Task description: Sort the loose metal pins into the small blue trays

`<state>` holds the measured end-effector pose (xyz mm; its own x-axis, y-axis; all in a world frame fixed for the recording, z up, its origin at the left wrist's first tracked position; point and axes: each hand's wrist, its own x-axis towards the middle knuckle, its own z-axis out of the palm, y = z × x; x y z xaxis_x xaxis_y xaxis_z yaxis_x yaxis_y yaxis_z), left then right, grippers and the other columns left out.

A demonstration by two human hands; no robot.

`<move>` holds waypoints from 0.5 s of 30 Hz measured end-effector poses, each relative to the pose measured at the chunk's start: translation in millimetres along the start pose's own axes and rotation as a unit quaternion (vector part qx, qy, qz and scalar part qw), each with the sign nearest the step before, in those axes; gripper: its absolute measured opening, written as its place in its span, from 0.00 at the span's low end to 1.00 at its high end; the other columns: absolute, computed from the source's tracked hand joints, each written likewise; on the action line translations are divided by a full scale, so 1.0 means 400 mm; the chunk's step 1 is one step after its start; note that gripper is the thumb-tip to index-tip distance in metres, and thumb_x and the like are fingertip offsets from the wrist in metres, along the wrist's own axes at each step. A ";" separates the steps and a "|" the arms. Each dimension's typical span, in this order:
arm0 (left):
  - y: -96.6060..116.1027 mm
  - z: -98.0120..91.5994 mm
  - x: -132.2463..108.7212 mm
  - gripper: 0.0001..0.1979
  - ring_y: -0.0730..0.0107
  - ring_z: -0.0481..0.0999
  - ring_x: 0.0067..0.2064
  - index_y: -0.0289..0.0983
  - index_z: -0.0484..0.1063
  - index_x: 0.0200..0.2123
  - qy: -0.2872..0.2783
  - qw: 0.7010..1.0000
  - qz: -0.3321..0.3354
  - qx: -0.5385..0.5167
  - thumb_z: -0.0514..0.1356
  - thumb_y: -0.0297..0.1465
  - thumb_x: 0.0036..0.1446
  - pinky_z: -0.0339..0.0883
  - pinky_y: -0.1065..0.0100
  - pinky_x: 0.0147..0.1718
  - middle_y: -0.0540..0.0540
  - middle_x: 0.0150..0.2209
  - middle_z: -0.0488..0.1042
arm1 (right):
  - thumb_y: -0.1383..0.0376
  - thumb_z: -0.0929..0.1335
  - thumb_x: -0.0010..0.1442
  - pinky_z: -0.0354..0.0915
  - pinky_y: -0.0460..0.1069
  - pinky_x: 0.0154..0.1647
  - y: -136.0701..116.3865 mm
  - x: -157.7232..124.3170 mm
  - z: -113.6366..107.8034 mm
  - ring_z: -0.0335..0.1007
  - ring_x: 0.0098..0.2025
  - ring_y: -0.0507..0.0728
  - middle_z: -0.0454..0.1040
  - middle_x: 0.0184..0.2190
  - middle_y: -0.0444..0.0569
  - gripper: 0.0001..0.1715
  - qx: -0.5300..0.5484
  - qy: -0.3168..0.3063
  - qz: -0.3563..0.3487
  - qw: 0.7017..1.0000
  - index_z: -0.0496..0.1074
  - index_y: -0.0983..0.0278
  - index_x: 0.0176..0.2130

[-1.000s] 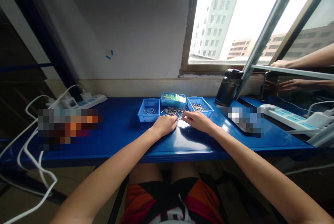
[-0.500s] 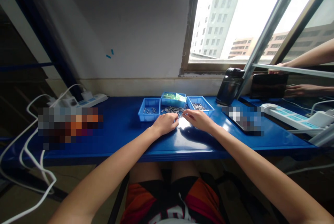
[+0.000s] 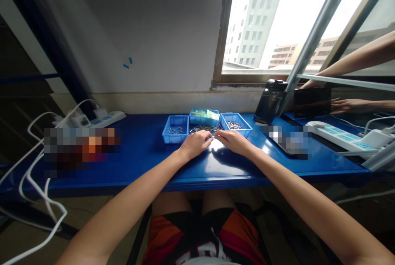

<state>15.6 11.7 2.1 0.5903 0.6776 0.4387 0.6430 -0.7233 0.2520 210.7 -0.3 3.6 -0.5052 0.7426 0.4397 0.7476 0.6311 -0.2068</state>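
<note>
My left hand [image 3: 195,143] and my right hand [image 3: 233,141] rest on the blue table [image 3: 148,162], fingertips nearly meeting at the near edge of a loose pile of small metal pins [image 3: 203,129]. Both hands have fingers curled in a pinch; a thin pin seems to lie between the fingertips, too small to be sure. Three small blue trays stand behind the pile: a left tray [image 3: 175,129] with a few pins, a back tray [image 3: 204,116] with green-wrapped pieces, and a right tray [image 3: 234,124] with several pins.
A dark jar [image 3: 270,101] stands at the window sill. White power strips lie at left [image 3: 101,119] and right [image 3: 339,136] with trailing cables. Another person's hands [image 3: 345,104] hold a dark phone at the far right.
My hands have drawn slightly closer together at the pile's edge. The other person's hands at right have raised and shifted the dark phone.
</note>
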 end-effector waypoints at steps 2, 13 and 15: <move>-0.001 0.001 0.001 0.11 0.70 0.72 0.35 0.39 0.68 0.38 0.006 1.000 0.002 -0.005 0.49 0.36 0.59 0.65 0.71 0.34 0.49 0.34 0.72 | 0.58 0.57 0.63 0.59 0.45 0.32 0.000 -0.001 0.001 0.69 0.31 0.53 0.75 0.31 0.50 0.17 0.004 -0.001 0.000 1.000 0.70 0.63 0.39; 0.012 -0.008 -0.002 0.08 0.74 0.71 0.32 0.39 0.69 0.37 0.016 0.998 0.051 -0.041 0.52 0.31 0.56 0.65 0.74 0.34 0.50 0.33 0.71 | 0.61 0.57 0.63 0.56 0.44 0.28 -0.010 0.001 0.005 0.65 0.26 0.50 0.72 0.26 0.48 0.16 0.020 -0.029 -0.026 0.999 0.69 0.65 0.33; 0.017 -0.010 -0.004 0.07 0.73 0.72 0.31 0.38 0.68 0.37 0.012 0.998 0.046 -0.033 0.53 0.30 0.54 0.65 0.73 0.34 0.50 0.31 0.72 | 0.61 0.58 0.63 0.57 0.44 0.29 -0.010 0.001 0.007 0.66 0.27 0.51 0.73 0.27 0.48 0.16 0.014 -0.033 -0.022 0.999 0.70 0.65 0.34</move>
<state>17.3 5.3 6.5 0.6326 0.6058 0.4826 0.5526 -0.7896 0.2667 206.4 -1.7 2.3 -0.5651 0.7269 0.3903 0.7128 0.6683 -0.2128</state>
